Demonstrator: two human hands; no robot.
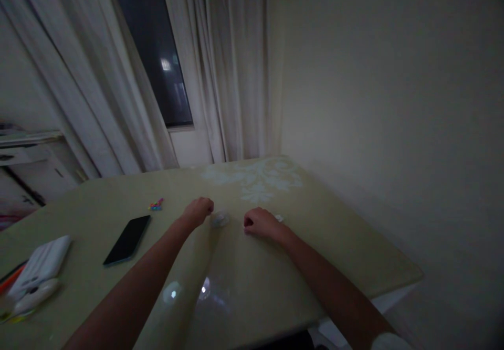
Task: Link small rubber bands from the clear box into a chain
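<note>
My left hand (199, 212) is closed, its fingers curled at the left edge of a small clear, crumpled-looking thing (220, 219) on the table. Whatever its fingers hold, if anything, is too small or hidden to make out. To the right, my right hand (260, 222) rests low over the tabletop with thumb and fingers drawn together. I cannot make out anything in that pinch. A small white piece (279, 218) shows just behind the right wrist. Farther left lies a little cluster of bright coloured pieces (156, 204).
A dark-screened phone (128, 240) lies on the pale glossy table (236, 297) left of my left forearm. At the far left are a white case-like object (44, 263) and an orange item (12, 278). Curtains (236, 66) and a wall (374, 103) bound the table.
</note>
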